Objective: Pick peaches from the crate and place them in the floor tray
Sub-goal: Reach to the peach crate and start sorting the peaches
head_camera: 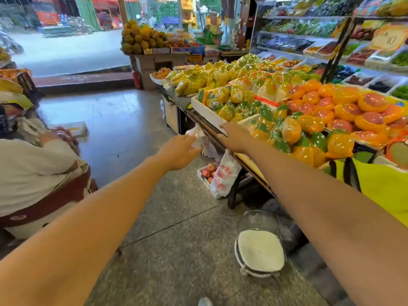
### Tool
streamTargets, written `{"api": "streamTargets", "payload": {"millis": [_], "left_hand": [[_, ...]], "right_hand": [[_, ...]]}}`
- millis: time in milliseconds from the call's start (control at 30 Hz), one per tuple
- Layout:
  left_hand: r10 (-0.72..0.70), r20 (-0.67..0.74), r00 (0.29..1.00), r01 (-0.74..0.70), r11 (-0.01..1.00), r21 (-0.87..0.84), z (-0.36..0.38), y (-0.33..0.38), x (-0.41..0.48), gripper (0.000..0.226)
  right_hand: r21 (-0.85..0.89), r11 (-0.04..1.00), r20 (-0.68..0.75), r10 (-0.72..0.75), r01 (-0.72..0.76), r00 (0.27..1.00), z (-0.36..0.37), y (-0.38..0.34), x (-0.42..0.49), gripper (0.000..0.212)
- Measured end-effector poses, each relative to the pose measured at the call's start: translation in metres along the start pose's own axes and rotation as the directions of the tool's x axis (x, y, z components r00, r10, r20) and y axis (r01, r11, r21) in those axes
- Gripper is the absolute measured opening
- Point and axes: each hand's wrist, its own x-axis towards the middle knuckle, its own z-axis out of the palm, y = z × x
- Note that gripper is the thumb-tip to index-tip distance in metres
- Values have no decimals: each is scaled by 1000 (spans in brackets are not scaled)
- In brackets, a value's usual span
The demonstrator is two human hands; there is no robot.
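Observation:
A white tray (pixel 202 176) of red-pink peaches (pixel 209 170) sits on the floor under the fruit stand, partly hidden by a hanging printed plastic bag (pixel 224 175). My left hand (pixel 180 151) is stretched out and closed on a bunch of white plastic bags (pixel 196 134) hanging from the stand's edge. Beside it, my right hand (pixel 234 136) rests flat on the stand's front rail (pixel 212 131) with fingers spread, holding nothing. No crate of peaches shows clearly.
The stand (pixel 254 166) on the right carries netted pomelos, wrapped grapefruit and bananas. A clear bag of white foam nets (pixel 259 250) stands on the floor near my feet. A seated person in a white shirt (pixel 33 171) is at the left. A small white tray (pixel 77 128) lies farther off.

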Motion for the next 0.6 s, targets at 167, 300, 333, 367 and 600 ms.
{"api": "streamTargets", "payload": {"millis": [167, 300, 333, 367, 600], "left_hand": [[-58, 75, 995, 58, 998, 7, 21, -37, 76, 55], [-100, 82, 992, 100, 995, 1, 22, -66, 143, 54], [-116, 82, 990, 116, 993, 5, 22, -74, 159, 55], [-135, 81, 988, 134, 991, 10, 21, -84, 174, 56], [-208, 115, 971, 208, 978, 12, 15, -155, 264, 56]], "right_hand": [[-23, 1000, 96, -8, 10, 995, 44, 25, 90, 30], [-47, 996, 105, -67, 73, 992, 62, 43, 166, 40], [-36, 996, 106, -73, 77, 992, 66, 46, 184, 39], [-25, 996, 103, -81, 84, 991, 70, 50, 204, 37], [38, 991, 154, -133, 129, 979, 96, 54, 322, 45]]}}
